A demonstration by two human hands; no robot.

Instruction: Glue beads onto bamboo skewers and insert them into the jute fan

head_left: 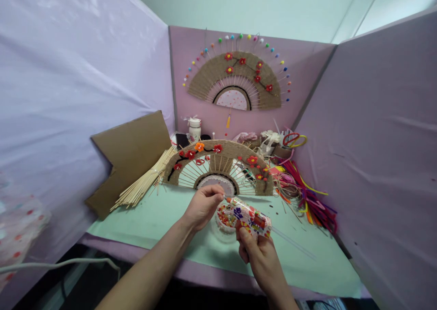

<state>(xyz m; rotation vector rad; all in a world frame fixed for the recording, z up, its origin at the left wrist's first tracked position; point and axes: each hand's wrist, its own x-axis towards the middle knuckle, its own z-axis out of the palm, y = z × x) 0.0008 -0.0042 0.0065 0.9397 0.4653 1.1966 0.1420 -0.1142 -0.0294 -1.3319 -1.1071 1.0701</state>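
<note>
My right hand [254, 248] is wrapped round a flower-patterned hot glue gun [251, 216], its nozzle pointing up and left. A clear glue stick [293, 242] sticks out of its back end. At the nozzle tip, my left hand [206, 205] is closed in a pinch; what lies between its fingertips is too small to make out. Below the gun sits a clear round container [223, 219] of small coloured beads, partly hidden by it. Just behind my hands stands a twine-wrapped fan [221, 164] with red and orange flowers and a lace-edged half circle.
Left of the fan lie a bundle of thin sticks [145, 182] and a cardboard sheet [133, 153]. To the right are coloured pipe cleaners [307, 196] and scissors [295, 139]. A white bottle [194, 129] stands behind. Another fan [235, 80] hangs on the back panel.
</note>
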